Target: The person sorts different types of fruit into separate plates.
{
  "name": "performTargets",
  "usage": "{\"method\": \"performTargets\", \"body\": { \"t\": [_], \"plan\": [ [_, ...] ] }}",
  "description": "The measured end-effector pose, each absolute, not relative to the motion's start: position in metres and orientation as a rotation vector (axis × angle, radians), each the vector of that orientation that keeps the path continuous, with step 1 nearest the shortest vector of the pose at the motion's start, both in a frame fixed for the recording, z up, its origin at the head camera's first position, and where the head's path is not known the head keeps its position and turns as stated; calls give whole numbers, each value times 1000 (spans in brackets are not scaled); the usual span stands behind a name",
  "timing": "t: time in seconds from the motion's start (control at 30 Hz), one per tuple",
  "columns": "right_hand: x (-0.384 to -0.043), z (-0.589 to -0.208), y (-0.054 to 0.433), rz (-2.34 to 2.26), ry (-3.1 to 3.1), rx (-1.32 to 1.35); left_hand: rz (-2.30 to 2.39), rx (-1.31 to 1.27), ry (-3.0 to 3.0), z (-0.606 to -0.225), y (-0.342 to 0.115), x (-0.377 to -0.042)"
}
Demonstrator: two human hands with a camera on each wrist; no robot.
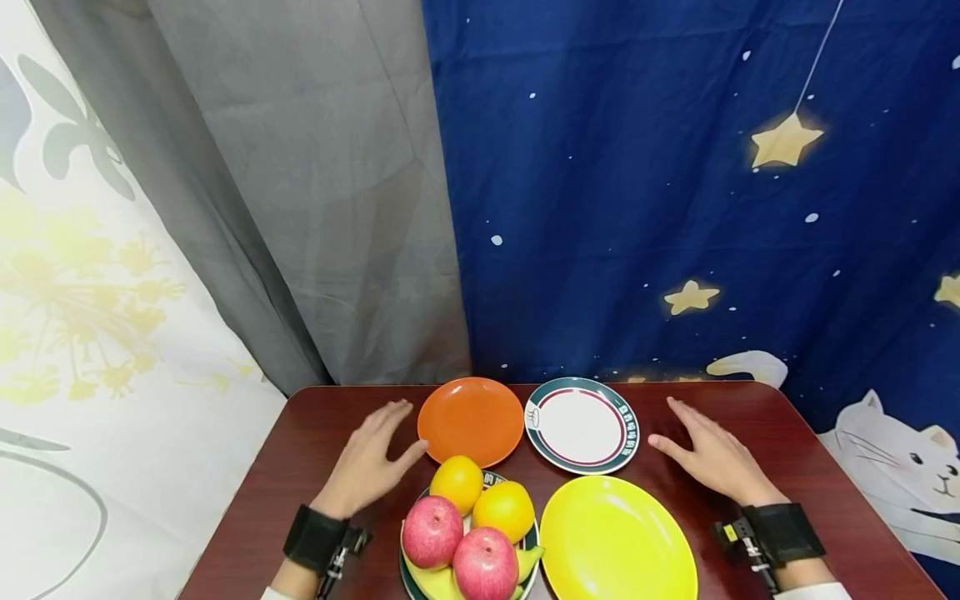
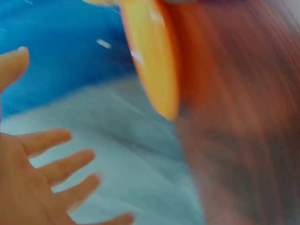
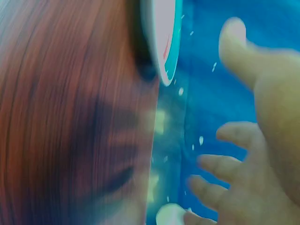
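Observation:
My left hand (image 1: pixel 372 461) is held over the table's left side, fingers extended, its thumb tip beside the rim of an orange plate (image 1: pixel 471 421). On the other side my right hand (image 1: pixel 712 452) has its fingers stretched out and thumb spread, near a white plate with a dark green rim (image 1: pixel 581 425). Neither hand holds anything. Both wrist views show spread fingers, with the orange plate (image 2: pixel 157 61) by the left hand and the green-rimmed plate (image 3: pixel 165 42) by the right. A yellow plate (image 1: pixel 618 537) lies between the forearms.
At the front, another green-rimmed plate (image 1: pixel 407 575) bears two red apples (image 1: pixel 486 563), two oranges (image 1: pixel 504 510) and bananas (image 1: pixel 431 579). The dark red wooden table (image 1: pixel 247 525) ends at a grey curtain (image 1: pixel 322 208) and a blue star-patterned curtain (image 1: pixel 600 208).

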State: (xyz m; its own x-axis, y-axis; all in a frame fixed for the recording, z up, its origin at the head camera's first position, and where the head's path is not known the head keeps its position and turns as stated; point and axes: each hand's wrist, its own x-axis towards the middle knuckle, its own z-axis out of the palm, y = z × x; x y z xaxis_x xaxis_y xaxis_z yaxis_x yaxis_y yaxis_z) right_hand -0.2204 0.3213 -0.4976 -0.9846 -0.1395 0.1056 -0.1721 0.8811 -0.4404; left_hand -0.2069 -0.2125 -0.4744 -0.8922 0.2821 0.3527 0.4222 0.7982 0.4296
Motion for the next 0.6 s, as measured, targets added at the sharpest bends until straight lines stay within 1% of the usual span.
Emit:
{"method": "performTargets", "body": {
  "t": [0.13,0.27,0.4,0.6],
  "plan": [
    [-230,-499,309,837,-2946,210,-801,-759,-2680,-461,-195,-172],
    [-243,-507,297,938,-2938,190,-748,-916,-2790,-462,-182,-144],
    [-253,-514,288,1016,-2969,173,-708,-962,-2901,-465,-179,-132],
    [-262,-531,284,1094,-2961,220,-759,-980,-3047,-466,-182,-129]
  ]
}}
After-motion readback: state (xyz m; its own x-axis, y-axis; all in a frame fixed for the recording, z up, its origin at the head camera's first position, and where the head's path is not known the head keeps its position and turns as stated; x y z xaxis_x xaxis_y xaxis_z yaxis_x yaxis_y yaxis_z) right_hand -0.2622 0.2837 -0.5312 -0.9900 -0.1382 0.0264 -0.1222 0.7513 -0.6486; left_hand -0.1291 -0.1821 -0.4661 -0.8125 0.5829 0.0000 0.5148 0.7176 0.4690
